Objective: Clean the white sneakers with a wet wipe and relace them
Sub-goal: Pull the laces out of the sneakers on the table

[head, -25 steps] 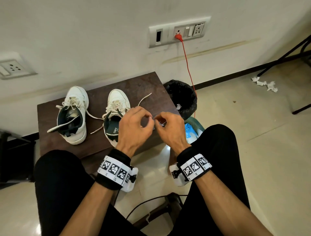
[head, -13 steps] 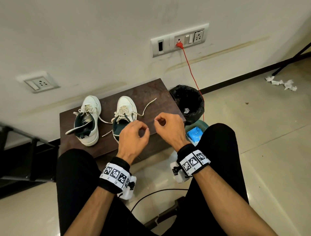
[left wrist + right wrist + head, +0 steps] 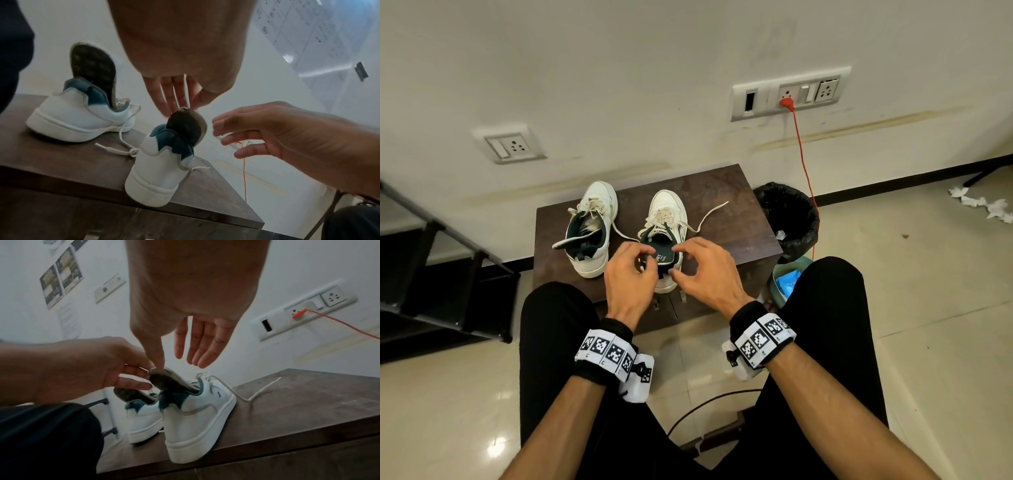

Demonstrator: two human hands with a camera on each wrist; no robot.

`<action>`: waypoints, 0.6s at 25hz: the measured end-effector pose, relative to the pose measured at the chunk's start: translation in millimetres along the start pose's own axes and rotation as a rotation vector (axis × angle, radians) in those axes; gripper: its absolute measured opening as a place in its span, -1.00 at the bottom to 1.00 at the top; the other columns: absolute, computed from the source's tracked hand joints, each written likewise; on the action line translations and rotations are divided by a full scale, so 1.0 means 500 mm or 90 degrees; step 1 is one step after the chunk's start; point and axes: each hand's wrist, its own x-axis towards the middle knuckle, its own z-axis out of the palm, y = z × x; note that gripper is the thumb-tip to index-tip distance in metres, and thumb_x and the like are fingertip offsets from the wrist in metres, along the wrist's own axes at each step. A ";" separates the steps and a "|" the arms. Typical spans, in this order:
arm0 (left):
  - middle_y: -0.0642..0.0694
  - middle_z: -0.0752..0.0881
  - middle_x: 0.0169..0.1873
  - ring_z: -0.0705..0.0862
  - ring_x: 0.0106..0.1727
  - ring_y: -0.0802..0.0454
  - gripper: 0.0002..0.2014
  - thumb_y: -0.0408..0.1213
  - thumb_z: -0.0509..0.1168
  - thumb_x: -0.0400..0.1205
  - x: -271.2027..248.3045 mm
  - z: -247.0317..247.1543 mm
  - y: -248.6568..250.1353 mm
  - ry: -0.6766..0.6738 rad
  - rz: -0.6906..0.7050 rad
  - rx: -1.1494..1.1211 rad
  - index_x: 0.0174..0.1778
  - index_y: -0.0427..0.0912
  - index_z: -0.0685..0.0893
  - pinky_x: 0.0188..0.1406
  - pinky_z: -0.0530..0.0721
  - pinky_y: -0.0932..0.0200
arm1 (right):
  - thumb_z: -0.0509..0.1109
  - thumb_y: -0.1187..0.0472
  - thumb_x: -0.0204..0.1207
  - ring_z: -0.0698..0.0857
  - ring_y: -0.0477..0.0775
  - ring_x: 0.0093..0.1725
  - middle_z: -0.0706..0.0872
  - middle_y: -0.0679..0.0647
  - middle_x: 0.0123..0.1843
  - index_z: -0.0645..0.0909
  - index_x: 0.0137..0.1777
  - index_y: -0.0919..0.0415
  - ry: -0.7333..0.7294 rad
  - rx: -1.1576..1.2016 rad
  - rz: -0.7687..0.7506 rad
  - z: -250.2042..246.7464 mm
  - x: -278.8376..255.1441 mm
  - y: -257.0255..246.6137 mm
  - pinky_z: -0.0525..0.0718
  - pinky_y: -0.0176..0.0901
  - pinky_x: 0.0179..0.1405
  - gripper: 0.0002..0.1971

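Two hands meet over the near sneaker (image 3: 666, 240) at the table's (image 3: 739, 219) front edge, left hand (image 3: 631, 274) pinching its floppy insole (image 3: 188, 125), right hand (image 3: 709, 274) spread beside: light, bendy, best gripped near its heel.

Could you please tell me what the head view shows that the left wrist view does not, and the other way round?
Only the head view shows the black bin, the blue packet beside it and the crumpled tissues on the floor. Only the left wrist view shows the sneakers' white heels and the right sneaker's heel overhanging the table edge. Both show the left hand touching that sneaker's lifted insole, with the right hand open close by.
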 end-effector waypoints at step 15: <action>-0.10 0.61 0.27 0.66 0.23 -0.16 -0.59 -0.33 0.50 0.53 0.120 0.050 -0.081 -0.205 0.068 0.191 0.31 -0.11 0.73 0.14 0.70 -0.12 | 0.56 0.14 0.30 0.70 0.17 -0.12 0.81 0.07 -0.12 0.79 -0.12 0.19 -0.050 -0.326 -0.047 0.030 0.025 0.007 0.67 -0.02 -0.20 -0.81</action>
